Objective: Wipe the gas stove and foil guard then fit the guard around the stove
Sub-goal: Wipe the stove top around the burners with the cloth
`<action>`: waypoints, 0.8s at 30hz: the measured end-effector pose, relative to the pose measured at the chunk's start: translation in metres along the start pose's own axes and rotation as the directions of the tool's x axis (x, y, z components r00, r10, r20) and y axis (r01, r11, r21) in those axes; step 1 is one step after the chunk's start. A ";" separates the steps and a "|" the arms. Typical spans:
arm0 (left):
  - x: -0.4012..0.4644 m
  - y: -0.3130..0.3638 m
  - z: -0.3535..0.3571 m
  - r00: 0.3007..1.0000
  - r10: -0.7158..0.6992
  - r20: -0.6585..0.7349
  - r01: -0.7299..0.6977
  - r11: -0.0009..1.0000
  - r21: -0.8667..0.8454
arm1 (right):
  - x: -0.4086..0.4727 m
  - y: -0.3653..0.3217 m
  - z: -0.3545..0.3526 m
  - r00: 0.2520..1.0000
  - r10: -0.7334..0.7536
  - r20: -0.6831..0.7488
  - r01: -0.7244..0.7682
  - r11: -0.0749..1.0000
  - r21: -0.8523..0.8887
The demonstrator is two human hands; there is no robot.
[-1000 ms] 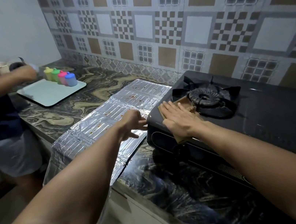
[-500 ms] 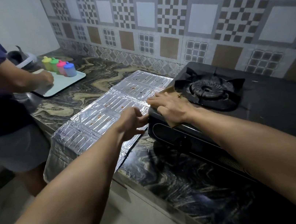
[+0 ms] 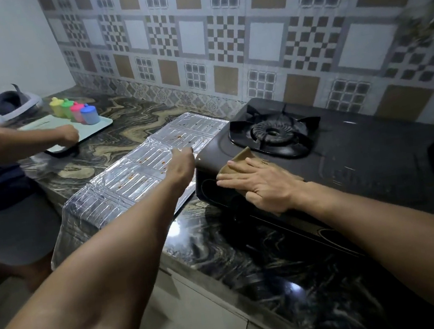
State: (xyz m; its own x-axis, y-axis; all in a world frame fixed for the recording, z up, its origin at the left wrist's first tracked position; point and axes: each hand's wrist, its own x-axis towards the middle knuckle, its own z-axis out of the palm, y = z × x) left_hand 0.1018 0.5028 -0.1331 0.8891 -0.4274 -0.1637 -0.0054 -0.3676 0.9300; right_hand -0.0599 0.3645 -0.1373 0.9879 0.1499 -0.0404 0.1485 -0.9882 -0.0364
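Head view: right hand [image 3: 262, 184] flat, fingers straight, pressing brown cloth [image 3: 243, 157] on stove [image 3: 350, 161]. Left hand [image 3: 181, 167] over foil guard [image 3: 127, 177]; its grip cannot be told, fingers hidden.

Gas stove [image 3: 350, 161]: glossy black top, black burner grate [image 3: 276, 133]. Foil guard [image 3: 128, 183]: silver, ribbed, flecked orange-brown. Cloth [image 3: 245, 157]: tan-brown. Countertop [image 3: 125, 127]: black marble, swirling cream-gold veins. Wall tiles [image 3: 219, 37]: grey, white and brown squares, checkered. Lidded cups [image 3: 72, 109]: yellow, green, pink, blue. Tray [image 3: 102, 122]: pale mint, possibly white.
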 end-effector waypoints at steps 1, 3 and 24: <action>-0.005 0.003 0.004 0.999 0.044 -0.016 -0.042 0.991 0.129 | -0.012 0.002 0.000 1.000 0.019 0.003 -0.019 1.000 -0.007; -0.018 0.009 0.016 0.989 0.146 0.010 -0.142 0.941 0.308 | -0.035 0.005 0.001 0.997 0.079 -0.001 -0.079 0.996 -0.040; -0.143 0.049 0.213 0.519 0.473 0.712 -0.839 0.123 0.530 | -0.291 0.032 0.027 0.749 0.649 -0.136 -0.661 0.746 -0.081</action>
State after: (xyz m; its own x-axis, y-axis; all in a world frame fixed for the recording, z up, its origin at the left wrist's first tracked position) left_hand -0.1231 0.3703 -0.1338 0.1334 -0.9837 0.1205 -0.9892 -0.1247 0.0776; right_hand -0.3441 0.2902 -0.1538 0.8421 -0.5330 0.0819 -0.5387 -0.8386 0.0809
